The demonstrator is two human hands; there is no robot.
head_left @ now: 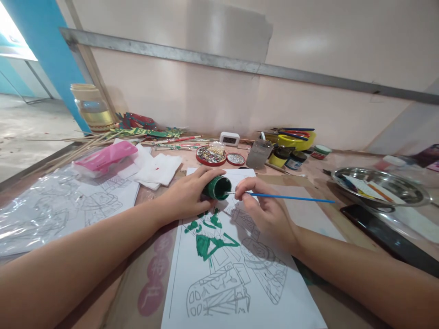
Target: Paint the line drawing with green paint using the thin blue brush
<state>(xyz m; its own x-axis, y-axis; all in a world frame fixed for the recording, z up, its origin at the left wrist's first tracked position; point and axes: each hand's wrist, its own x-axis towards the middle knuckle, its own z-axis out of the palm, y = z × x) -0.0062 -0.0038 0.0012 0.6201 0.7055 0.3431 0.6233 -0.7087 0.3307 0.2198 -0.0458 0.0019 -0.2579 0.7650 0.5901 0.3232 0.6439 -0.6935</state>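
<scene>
The left hand curls around a dark-green cylindrical paint jar, tilted above a white rectangular paper sheet (pencil-drawn, partly painted green). The right hand pinches a slender blue-handled paintbrush, tip at the jar's mouth.

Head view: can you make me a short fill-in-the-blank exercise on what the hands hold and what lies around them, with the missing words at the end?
1. The left hand holds a jar with ____ paint in it.
2. The right hand holds a brush with a ____ handle.
3. The packet beside the white tissues is ____.
4. The metal bowl stands toward the picture's ____ edge.

Missing words: green; blue; pink; right.
</scene>
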